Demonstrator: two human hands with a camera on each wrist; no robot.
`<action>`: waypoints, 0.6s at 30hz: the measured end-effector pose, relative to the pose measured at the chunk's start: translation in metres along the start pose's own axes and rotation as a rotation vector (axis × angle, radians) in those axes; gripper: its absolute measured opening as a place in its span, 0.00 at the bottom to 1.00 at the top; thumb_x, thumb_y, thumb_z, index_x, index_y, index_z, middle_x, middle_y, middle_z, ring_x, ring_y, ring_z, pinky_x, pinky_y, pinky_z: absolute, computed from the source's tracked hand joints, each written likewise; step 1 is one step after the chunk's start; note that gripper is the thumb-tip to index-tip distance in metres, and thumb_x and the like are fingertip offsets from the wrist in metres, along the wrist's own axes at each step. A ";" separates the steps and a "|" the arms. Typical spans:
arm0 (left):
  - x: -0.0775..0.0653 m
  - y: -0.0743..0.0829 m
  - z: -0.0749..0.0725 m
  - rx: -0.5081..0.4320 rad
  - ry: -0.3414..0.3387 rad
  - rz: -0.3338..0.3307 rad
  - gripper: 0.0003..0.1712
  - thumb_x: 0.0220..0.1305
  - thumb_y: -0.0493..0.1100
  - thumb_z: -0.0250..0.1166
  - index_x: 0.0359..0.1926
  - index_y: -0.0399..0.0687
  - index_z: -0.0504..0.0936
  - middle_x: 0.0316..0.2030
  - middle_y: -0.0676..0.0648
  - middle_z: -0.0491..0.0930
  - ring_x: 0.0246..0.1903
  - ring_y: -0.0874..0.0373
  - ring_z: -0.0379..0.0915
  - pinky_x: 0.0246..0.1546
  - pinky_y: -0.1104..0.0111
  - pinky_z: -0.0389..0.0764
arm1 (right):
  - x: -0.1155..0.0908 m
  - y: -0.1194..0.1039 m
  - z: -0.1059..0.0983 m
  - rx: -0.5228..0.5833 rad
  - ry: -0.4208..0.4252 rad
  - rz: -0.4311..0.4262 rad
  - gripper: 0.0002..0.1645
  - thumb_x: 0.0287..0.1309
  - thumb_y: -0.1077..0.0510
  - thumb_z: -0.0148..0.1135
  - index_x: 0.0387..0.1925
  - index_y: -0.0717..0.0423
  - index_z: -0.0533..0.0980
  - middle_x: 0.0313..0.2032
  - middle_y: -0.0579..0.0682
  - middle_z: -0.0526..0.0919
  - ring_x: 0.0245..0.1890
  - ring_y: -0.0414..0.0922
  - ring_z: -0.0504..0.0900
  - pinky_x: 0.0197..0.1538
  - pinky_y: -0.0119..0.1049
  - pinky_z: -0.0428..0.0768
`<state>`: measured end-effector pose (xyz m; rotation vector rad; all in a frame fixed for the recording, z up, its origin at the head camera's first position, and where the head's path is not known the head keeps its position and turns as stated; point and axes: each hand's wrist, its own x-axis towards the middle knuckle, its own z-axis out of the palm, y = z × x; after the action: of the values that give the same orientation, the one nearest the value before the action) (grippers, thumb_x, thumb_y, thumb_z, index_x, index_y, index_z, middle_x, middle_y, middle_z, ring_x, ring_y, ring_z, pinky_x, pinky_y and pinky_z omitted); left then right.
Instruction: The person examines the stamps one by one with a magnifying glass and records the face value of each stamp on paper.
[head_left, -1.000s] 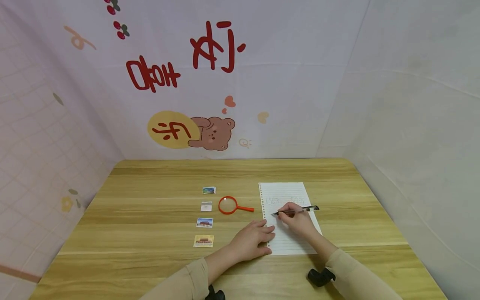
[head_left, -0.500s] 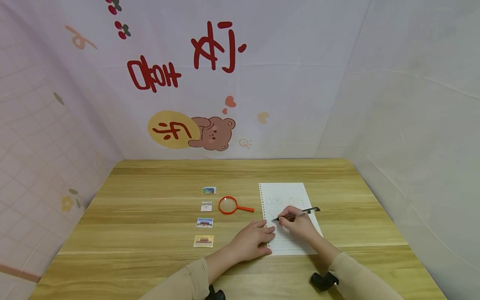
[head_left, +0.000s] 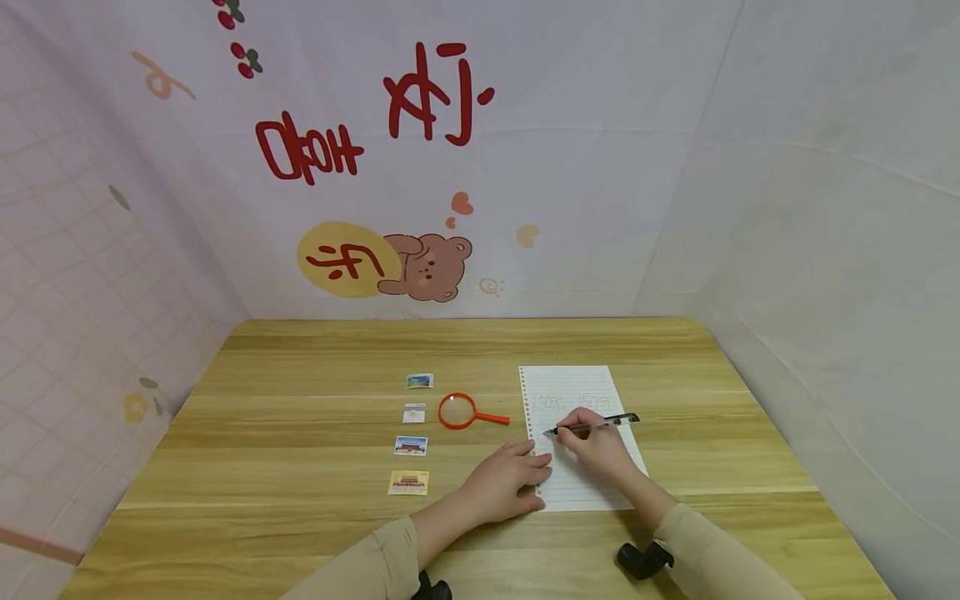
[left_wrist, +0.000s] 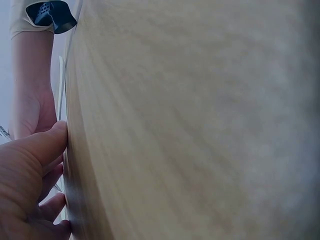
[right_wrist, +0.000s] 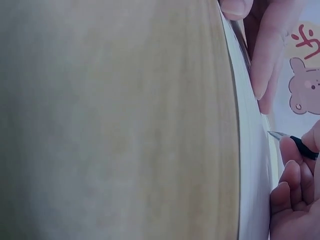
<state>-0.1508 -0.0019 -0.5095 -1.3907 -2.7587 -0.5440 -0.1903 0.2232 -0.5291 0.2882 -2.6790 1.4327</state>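
Observation:
A black-and-clear pen [head_left: 611,422] is pinched in my right hand [head_left: 600,448], its tip at the left part of a lined sheet of paper [head_left: 592,492]. Near the sheet's upper part, "150" with a character is handwritten twice. My left hand [head_left: 504,482] rests with its fingers spread over the sheet's punched left edge. The right wrist view shows the pen's tip [right_wrist: 276,134] close to the paper [right_wrist: 252,165], below the left hand's fingers. In the left wrist view, the left hand [left_wrist: 30,185] lies at the paper's edge, with the right hand [left_wrist: 32,112] beyond it.
A red magnifying glass [head_left: 475,413] lies left of the paper. Farther left, a column holds a green-blue stamp [head_left: 420,381], a pale stamp [head_left: 414,413], a blue-sky building stamp [head_left: 411,446] and a yellow stamp [head_left: 408,482]. A printed cloth [head_left: 585,167] hangs behind the wooden table [head_left: 285,467].
My right hand makes small movements with the pen: its tip dips slightly toward me, then rises a little again. The left hand stays in place on the paper.

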 end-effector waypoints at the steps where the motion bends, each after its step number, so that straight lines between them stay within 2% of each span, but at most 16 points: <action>1: 0.000 0.000 0.000 -0.003 -0.002 -0.003 0.28 0.61 0.52 0.70 0.61 0.49 0.81 0.63 0.51 0.75 0.68 0.48 0.63 0.66 0.51 0.64 | 0.000 0.000 0.000 -0.002 0.008 0.009 0.02 0.55 0.62 0.69 0.30 0.53 0.82 0.29 0.42 0.84 0.30 0.38 0.80 0.34 0.31 0.77; 8: 0.000 0.001 -0.002 0.000 -0.014 -0.019 0.28 0.62 0.53 0.69 0.61 0.50 0.81 0.64 0.53 0.74 0.69 0.50 0.62 0.67 0.52 0.64 | 0.002 0.000 -0.002 -0.013 0.030 0.084 0.03 0.60 0.58 0.66 0.32 0.54 0.81 0.29 0.42 0.85 0.32 0.39 0.82 0.34 0.31 0.78; 18: 0.000 -0.001 0.000 -0.007 -0.024 -0.024 0.28 0.63 0.53 0.69 0.62 0.50 0.80 0.64 0.54 0.73 0.69 0.50 0.61 0.67 0.52 0.63 | 0.008 0.001 0.000 -0.027 0.022 0.104 0.04 0.62 0.56 0.66 0.36 0.53 0.81 0.29 0.41 0.86 0.33 0.40 0.83 0.32 0.31 0.77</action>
<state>-0.1520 -0.0021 -0.5101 -1.3773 -2.7984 -0.5418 -0.1980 0.2229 -0.5283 0.1322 -2.7306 1.4168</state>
